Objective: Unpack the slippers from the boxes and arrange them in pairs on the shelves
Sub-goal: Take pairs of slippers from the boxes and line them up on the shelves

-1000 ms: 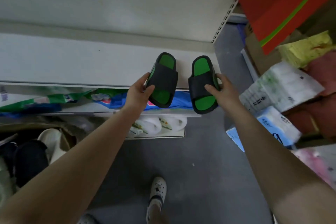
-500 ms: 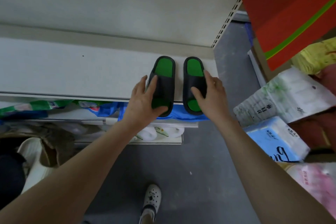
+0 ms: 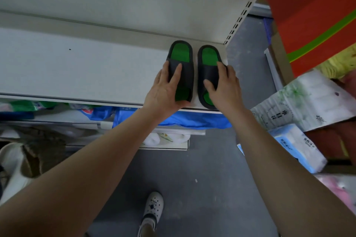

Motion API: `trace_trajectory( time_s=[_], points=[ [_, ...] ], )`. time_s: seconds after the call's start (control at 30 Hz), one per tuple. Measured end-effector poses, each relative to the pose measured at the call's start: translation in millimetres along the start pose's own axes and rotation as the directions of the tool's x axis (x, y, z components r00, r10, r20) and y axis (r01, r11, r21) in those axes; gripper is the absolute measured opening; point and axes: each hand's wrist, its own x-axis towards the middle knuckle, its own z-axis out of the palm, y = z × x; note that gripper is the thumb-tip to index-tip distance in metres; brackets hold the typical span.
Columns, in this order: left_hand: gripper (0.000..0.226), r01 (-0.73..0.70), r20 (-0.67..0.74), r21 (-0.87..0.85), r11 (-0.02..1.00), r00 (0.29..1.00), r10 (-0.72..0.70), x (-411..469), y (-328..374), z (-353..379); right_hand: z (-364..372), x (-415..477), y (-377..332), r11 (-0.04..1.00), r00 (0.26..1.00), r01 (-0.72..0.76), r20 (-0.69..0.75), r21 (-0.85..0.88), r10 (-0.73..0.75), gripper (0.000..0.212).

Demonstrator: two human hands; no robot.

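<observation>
**Black-and-green pair now seated on the shelf**

Black foam with bright green footbeds: the left slipper (image 3: 185, 72) and the right slipper (image 3: 209, 57) lie flat, side by side, at the right end of the pale shelf (image 3: 86, 71). A narrow gap separates them, and their near ends sit just at the front lip. A second ago both were tilted in the air, well apart. Half a second ago they overhung the edge. Since then they have been pushed further in and squared up.

The left hand (image 3: 165, 88) lies with straight, spread fingers on its slipper's strap, thumb round the near end. The right hand (image 3: 224, 84) rests flat along the outer side of the other strap, thumb on top. Neither hand is pinching. This pair looks placed, so letting go and fetching the next pair seems the sensible step.

The slippers are thick, rounded and matte, with broad one-piece straps, and probably soft and light. The shelf is smooth painted metal, beside a slotted upright (image 3: 243, 12). Glossy blue packaging (image 3: 192, 121) bulges from the tier below.
</observation>
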Motion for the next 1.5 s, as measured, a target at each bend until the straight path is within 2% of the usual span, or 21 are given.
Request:
trace_trajectory(
  time_s=[0.23, 0.37, 0.5, 0.67, 0.93, 1.03, 1.13, 1.2, 1.3, 1.4, 1.5],
  points=[
    [0.110, 0.013, 0.023, 0.023, 1.000, 1.000, -0.013, 2, 2, 0, 0, -1, -1, 0.999, 1.000, 0.011, 0.021, -0.040, -0.010, 0.068],
    [0.101, 0.009, 0.080, 0.044, 0.999, 0.997, -0.012, -2, -2, -10, -5, -3, -6, 0.995, 0.999, 0.017, 0.045, -0.098, -0.012, 0.067],
    [0.081, -0.050, 0.078, 0.118, 0.992, 0.996, 0.041, -24, -14, -34, -17, -16, -24, 0.968, 0.983, 0.163, -0.052, -0.190, -0.175, 0.055],
    [0.046, -0.080, -0.016, 0.201, 0.976, 0.996, 0.085, -84, -55, -81, -13, -54, -69, 0.932, 0.936, 0.315, -0.104, -0.181, -0.336, 0.047],
    [0.030, 0.182, -0.163, 0.171, 0.968, 0.974, -0.155, -256, -176, -142, 51, -152, -194, 0.859, 0.859, 0.511, -0.025, -0.009, -0.511, 0.038],
    [0.031, 0.343, -0.176, 0.140, 0.929, 0.932, -0.317, -337, -226, -159, 90, -199, -257, 0.844, 0.842, 0.531, 0.065, 0.070, -0.535, 0.041],
    [0.032, 0.495, -0.159, 0.123, 0.860, 0.866, -0.475, -417, -281, -171, 135, -249, -318, 0.836, 0.819, 0.523, 0.175, 0.163, -0.547, 0.036],
    [0.038, 0.583, -0.147, 0.115, 0.804, 0.811, -0.567, -464, -314, -177, 165, -275, -358, 0.826, 0.774, 0.527, 0.290, 0.199, -0.563, 0.037],
    [0.044, 0.663, -0.111, 0.111, 0.740, 0.748, -0.654, -519, -357, -188, 211, -304, -414, 0.799, 0.658, 0.551, 0.462, 0.242, -0.594, 0.040],
    [0.047, 0.706, -0.110, 0.123, 0.697, 0.708, -0.698, -553, -396, -202, 252, -325, -464, 0.746, 0.547, 0.596, 0.530, 0.298, -0.648, 0.042],
    [0.053, 0.732, -0.176, 0.126, 0.670, 0.681, -0.711, -572, -428, -217, 286, -339, -510, 0.700, 0.441, 0.633, 0.588, 0.331, -0.678, 0.050]
  ],
)
